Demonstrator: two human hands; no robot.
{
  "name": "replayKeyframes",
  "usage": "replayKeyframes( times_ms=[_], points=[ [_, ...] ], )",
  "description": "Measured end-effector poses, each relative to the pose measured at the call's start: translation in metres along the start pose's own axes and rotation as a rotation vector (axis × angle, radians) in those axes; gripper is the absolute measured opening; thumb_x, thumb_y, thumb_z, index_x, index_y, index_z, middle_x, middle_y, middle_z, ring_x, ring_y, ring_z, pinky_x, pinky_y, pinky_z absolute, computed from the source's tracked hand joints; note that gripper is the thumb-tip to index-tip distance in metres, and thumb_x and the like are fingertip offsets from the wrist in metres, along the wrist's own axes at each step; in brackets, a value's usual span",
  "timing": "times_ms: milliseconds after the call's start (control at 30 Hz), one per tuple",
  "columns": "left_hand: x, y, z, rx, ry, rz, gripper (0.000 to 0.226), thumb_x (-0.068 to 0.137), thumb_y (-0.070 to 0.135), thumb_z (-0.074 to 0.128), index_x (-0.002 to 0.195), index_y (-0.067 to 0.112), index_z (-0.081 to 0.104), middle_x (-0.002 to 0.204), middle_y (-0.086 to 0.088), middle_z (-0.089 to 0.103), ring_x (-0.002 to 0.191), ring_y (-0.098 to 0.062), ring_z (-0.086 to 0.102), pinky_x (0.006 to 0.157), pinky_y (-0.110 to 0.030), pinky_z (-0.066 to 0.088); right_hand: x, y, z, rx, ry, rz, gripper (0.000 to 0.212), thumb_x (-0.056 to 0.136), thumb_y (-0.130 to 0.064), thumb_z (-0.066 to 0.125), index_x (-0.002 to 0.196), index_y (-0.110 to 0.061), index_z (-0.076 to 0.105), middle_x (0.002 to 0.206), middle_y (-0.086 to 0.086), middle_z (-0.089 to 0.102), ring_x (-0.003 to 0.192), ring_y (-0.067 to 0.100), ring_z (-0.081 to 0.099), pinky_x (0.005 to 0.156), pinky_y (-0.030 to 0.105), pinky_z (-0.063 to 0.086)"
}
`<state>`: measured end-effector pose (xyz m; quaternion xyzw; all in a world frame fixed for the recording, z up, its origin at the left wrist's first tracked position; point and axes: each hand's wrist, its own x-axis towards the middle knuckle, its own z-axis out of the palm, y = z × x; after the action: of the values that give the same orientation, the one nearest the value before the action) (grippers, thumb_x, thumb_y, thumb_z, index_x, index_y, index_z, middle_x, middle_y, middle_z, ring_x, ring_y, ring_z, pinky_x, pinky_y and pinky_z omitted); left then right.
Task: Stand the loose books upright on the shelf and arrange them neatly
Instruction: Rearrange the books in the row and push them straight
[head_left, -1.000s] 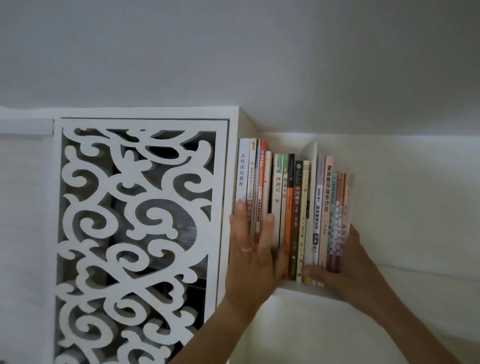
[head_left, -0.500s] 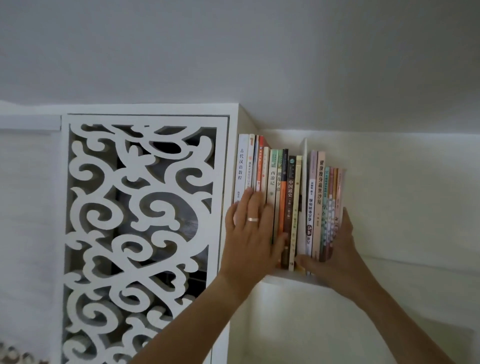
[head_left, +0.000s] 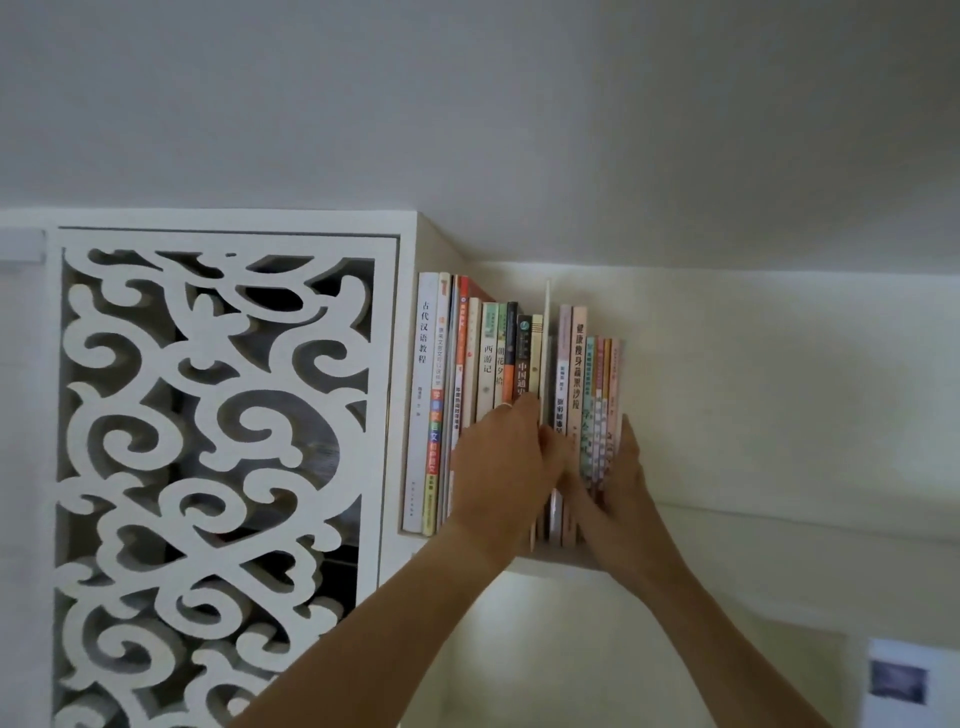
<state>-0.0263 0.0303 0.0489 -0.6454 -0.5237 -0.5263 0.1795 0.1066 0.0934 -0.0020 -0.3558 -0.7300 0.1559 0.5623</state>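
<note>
A row of books (head_left: 488, 358) stands upright on a high white shelf (head_left: 558, 562), starting at the cabinet's side panel. A tall thin white book (head_left: 545, 338) sticks up in the middle of the row. My left hand (head_left: 498, 467) lies flat on the spines of the middle books, fingertips just left of the white one. My right hand (head_left: 621, 488) holds the thin pastel books (head_left: 597, 395) at the right end, with its fingers along the outermost cover and its thumb across the lower spines. The books' lower ends are hidden behind both hands.
A white cabinet door with a cut-out scroll lattice (head_left: 208, 467) fills the left. The ceiling runs close above the books. Bare shelf and white wall extend to the right of the row. A small paper (head_left: 898, 680) hangs on the wall at lower right.
My left hand has slid right along the spines, from the leftmost books to the middle ones. My right hand has stayed at the row's right end.
</note>
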Motion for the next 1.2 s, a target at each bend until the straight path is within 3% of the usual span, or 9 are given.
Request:
replayKeyframes(
  times_ms=[133,267,333,400,567,800,933,1067,1200],
  points=[
    [-0.013,0.008,-0.005,-0.028,0.205,0.058,0.013,0.098,0.033,0.05,0.093,0.021,0.053,0.076,0.007,0.062,0.06,-0.006,0.059,0.055,-0.019,0.055,0.0,0.003,0.0,-0.051,0.009,-0.02,0.102,0.084,-0.075,0.06,0.16,-0.04,0.002,0.154,-0.003,0.038,0.136,0.021,0.051,0.101,0.054,0.054],
    [-0.017,0.009,-0.004,-0.095,-0.074,-0.172,0.042,0.105,0.031,0.05,0.144,0.02,0.039,0.114,0.002,0.068,0.092,-0.015,0.071,0.083,-0.027,0.06,-0.005,-0.002,0.005,-0.199,0.066,0.005,0.101,0.087,-0.073,0.058,0.16,-0.034,-0.001,0.154,0.002,0.04,0.129,0.027,0.057,0.094,0.057,0.057],
    [-0.018,0.012,-0.012,-0.067,-0.097,-0.197,0.046,0.108,0.028,0.049,0.151,0.021,0.037,0.13,-0.002,0.067,0.11,-0.019,0.071,0.094,-0.031,0.057,-0.008,-0.006,0.006,-0.264,0.076,0.027,0.107,0.083,-0.078,0.054,0.16,-0.03,-0.002,0.155,0.006,0.038,0.129,0.031,0.057,0.095,0.055,0.056],
    [-0.025,0.017,-0.022,-0.043,-0.053,-0.188,0.039,0.109,0.029,0.046,0.147,0.02,0.043,0.131,-0.001,0.067,0.111,-0.018,0.07,0.096,-0.031,0.058,-0.01,-0.009,0.005,-0.328,0.119,0.02,0.111,0.082,-0.077,0.055,0.161,-0.025,-0.003,0.156,0.009,0.033,0.131,0.033,0.053,0.091,0.052,0.055],
    [-0.051,0.023,-0.055,-0.016,0.066,-0.207,0.03,0.108,0.039,0.041,0.133,0.024,0.047,0.114,0.007,0.07,0.092,-0.014,0.071,0.078,-0.028,0.061,-0.011,-0.008,0.01,-0.406,0.223,-0.089,0.115,0.084,-0.068,0.067,0.162,-0.021,-0.004,0.147,0.013,0.036,0.128,0.035,0.049,0.082,0.052,0.057],
    [-0.068,0.014,-0.093,0.066,0.194,-0.259,0.01,0.105,0.034,0.041,0.104,0.032,0.031,0.084,0.009,0.059,0.07,-0.017,0.064,0.058,-0.034,0.057,-0.015,-0.028,0.019,-0.242,0.171,-0.003,0.122,0.074,-0.082,0.052,0.161,-0.03,-0.017,0.158,0.012,0.022,0.142,0.041,0.033,0.102,0.061,0.044],
    [-0.07,0.004,-0.11,0.123,0.224,-0.276,0.015,0.099,0.023,0.04,0.102,0.03,0.028,0.078,0.01,0.052,0.057,-0.005,0.049,0.046,-0.025,0.042,-0.011,-0.036,0.04,-0.272,0.222,0.061,0.142,0.064,-0.086,0.064,0.157,-0.029,-0.027,0.166,0.019,0.005,0.151,0.044,0.016,0.117,0.066,0.027],
    [-0.07,-0.001,-0.111,0.132,0.2,-0.261,0.01,0.097,0.027,0.035,0.1,0.031,0.027,0.082,0.007,0.059,0.062,-0.014,0.057,0.048,-0.029,0.05,-0.008,-0.041,0.054,-0.355,0.274,0.16,0.16,0.049,-0.09,0.072,0.156,-0.028,-0.03,0.168,0.019,-0.007,0.155,0.044,0.006,0.12,0.069,0.015],
    [-0.071,0.004,-0.104,0.139,0.175,-0.263,0.018,0.1,0.026,0.043,0.101,0.033,0.026,0.088,0.009,0.059,0.068,-0.015,0.059,0.056,-0.033,0.057,-0.006,-0.038,0.059,-0.419,0.342,0.164,0.162,0.047,-0.09,0.072,0.159,-0.021,-0.023,0.169,0.018,-0.003,0.154,0.044,0.011,0.118,0.071,0.019]
  ],
)
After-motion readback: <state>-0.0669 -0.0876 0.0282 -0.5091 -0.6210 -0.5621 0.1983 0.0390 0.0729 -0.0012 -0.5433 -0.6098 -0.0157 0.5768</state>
